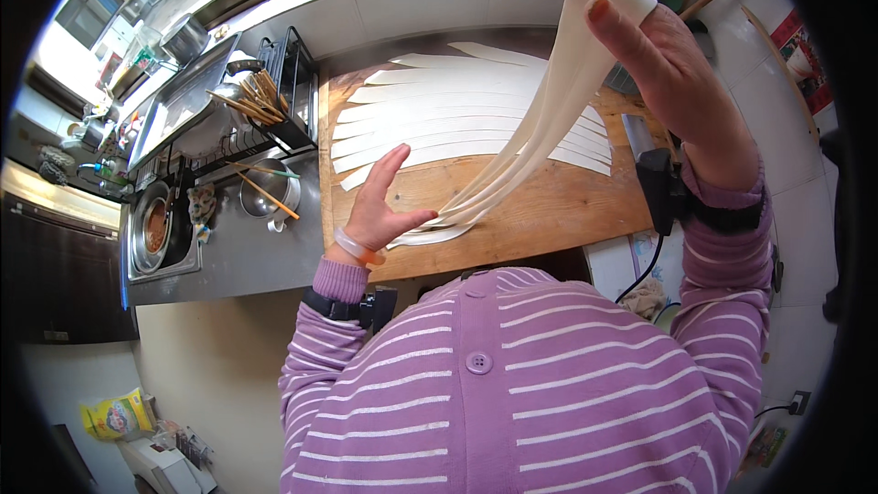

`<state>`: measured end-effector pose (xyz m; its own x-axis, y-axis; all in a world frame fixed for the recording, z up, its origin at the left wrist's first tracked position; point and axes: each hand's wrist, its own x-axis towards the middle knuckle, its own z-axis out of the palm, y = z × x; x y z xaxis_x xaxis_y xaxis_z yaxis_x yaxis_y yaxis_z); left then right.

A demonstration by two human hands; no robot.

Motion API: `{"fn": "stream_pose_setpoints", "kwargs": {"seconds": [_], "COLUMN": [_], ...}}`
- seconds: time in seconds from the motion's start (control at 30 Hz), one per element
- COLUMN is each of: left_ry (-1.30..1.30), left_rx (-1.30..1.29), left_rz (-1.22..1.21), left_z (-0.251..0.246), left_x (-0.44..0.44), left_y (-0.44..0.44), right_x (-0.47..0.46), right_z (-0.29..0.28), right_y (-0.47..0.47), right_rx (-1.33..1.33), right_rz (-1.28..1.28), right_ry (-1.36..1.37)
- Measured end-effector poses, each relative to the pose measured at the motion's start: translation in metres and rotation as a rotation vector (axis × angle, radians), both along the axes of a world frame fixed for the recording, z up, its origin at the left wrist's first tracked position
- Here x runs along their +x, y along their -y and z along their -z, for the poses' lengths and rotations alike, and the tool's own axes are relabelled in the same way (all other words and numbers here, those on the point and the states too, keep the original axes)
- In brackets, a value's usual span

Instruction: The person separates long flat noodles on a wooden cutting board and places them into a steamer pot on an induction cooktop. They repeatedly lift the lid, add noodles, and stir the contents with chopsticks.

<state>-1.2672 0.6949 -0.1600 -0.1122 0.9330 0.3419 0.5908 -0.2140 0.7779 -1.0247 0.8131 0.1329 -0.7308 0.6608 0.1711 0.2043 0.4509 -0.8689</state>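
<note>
Long dough strips (562,96) hang folded over the fingers of my right hand (658,68), raised at the upper right with its thumb apart. The lower ends of these strips curve down to the wooden board (549,206). There my left hand (377,206), palm up with thumb and fingers spread, is beside them and grips nothing. Whether its thumb touches the dough I cannot tell. Several flat cut strips of dough (439,120) lie side by side across the far part of the board, partly hidden behind the hanging ones.
A flat metal blade (636,132) lies at the board's right edge. To the left, a black dish rack (298,103) holds chopsticks (257,99), near a white mug (291,195) with chopsticks across it. A pan (156,226) with brown food sits farther left. Tiled wall (425,10) borders the back.
</note>
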Motion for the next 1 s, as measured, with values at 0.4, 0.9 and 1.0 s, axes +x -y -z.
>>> {"fn": "stream_pose_setpoints", "kwargs": {"seconds": [0.4, 0.9, 1.0], "left_ry": [0.549, -0.386, -0.553], "left_rx": [-0.604, -0.327, -0.62], "left_rz": [0.374, -0.681, -0.578], "left_z": [0.027, 0.008, 0.038], "left_x": [0.037, -0.116, -0.116], "left_y": [-0.038, 0.127, 0.142], "right_x": [0.052, 0.239, 0.224], "right_z": [-0.019, 0.153, 0.243], "right_y": [-0.049, -0.183, -0.179], "right_rx": [0.397, -0.277, -0.634], "right_rz": [0.356, 0.284, 0.512], "right_ry": [-0.422, -0.623, -1.128]}}
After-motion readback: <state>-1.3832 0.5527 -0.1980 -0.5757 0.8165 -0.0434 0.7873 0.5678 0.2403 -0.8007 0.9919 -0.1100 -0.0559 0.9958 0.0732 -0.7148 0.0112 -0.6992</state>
